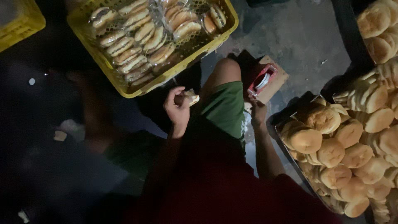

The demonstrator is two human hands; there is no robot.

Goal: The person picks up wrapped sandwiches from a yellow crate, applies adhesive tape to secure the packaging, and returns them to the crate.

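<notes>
My left hand (177, 108) is raised in front of me, closed around a small piece of bread (192, 98), just below the yellow crate (124, 87). My right hand (258, 112) rests low beside my knee in green shorts (226, 105), next to a red tape dispenser (262, 80) standing on a small wooden board (277, 83). Whether the right hand holds anything is hidden in the dark. The crate holds several filled buns wrapped in clear plastic (137, 37).
A metal tray (295, 165) heaped with plain round buns (331, 151) sits at my right, with more buns stacked behind it (379, 33). Another yellow crate (18, 20) is at the far left. Grey concrete floor (290, 33) lies beyond the board. The left side is very dark.
</notes>
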